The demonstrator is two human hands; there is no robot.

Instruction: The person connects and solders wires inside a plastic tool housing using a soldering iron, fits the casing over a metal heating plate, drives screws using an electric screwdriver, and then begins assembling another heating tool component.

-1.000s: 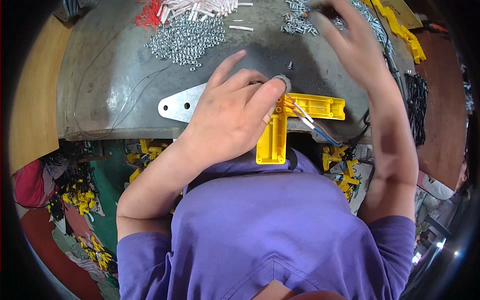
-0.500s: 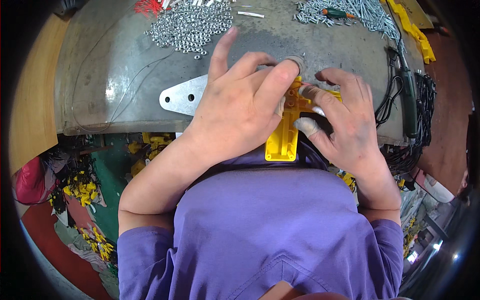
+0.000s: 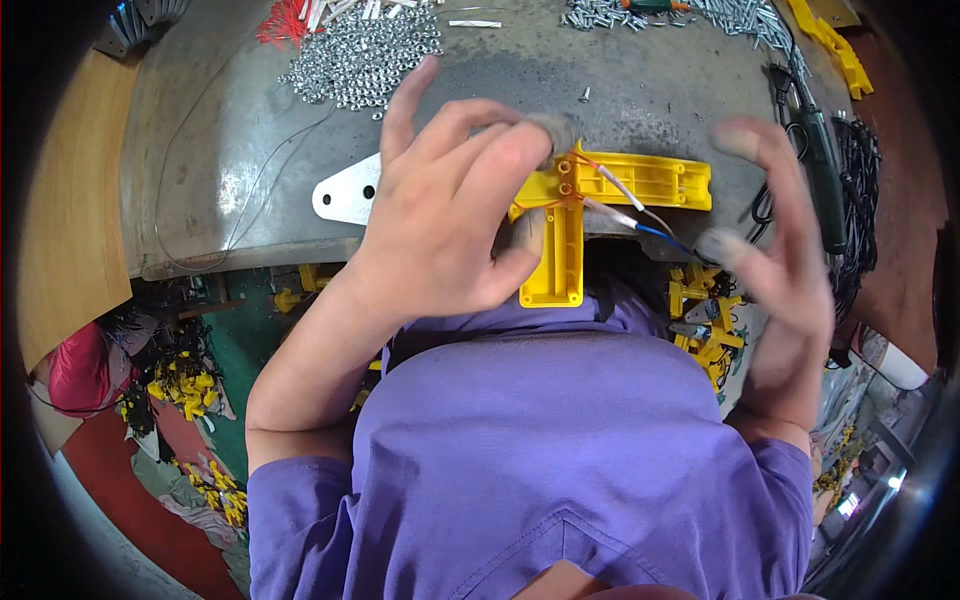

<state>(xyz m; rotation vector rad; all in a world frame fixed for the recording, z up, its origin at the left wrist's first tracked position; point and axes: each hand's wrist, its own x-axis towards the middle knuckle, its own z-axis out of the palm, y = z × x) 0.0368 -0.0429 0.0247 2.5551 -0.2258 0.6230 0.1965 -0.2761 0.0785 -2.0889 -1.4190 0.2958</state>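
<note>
My left hand (image 3: 440, 205) is closed on a yellow plastic housing (image 3: 640, 180), gripping it near its junction with thumb and forefinger; the little finger sticks up. The housing lies open side up at the table's front edge, one arm reaching right, another toward me. Thin wires (image 3: 660, 233) with white sleeves, one of them blue, run out of the junction over its right side. A silver metal plate with holes (image 3: 342, 194) lies partly under my left hand. Right of the housing, my right hand (image 3: 780, 225) is apart from it, fingers spread, somewhat blurred, with nothing visible in them.
Metal nuts (image 3: 365, 55) are heaped at the back left beside red sleeves (image 3: 283, 25). Screws (image 3: 745, 22) are piled back right, with one loose screw (image 3: 586, 94) nearer. A dark green rod-shaped tool (image 3: 824, 185) and black cables (image 3: 855, 190) lie at right. Yellow parts (image 3: 705, 320) sit below the table.
My right hand has moved right, away from the junction, and its fingers have spread. The housing's right arm and the wires now show. My left hand stays on the housing, shifted slightly left.
</note>
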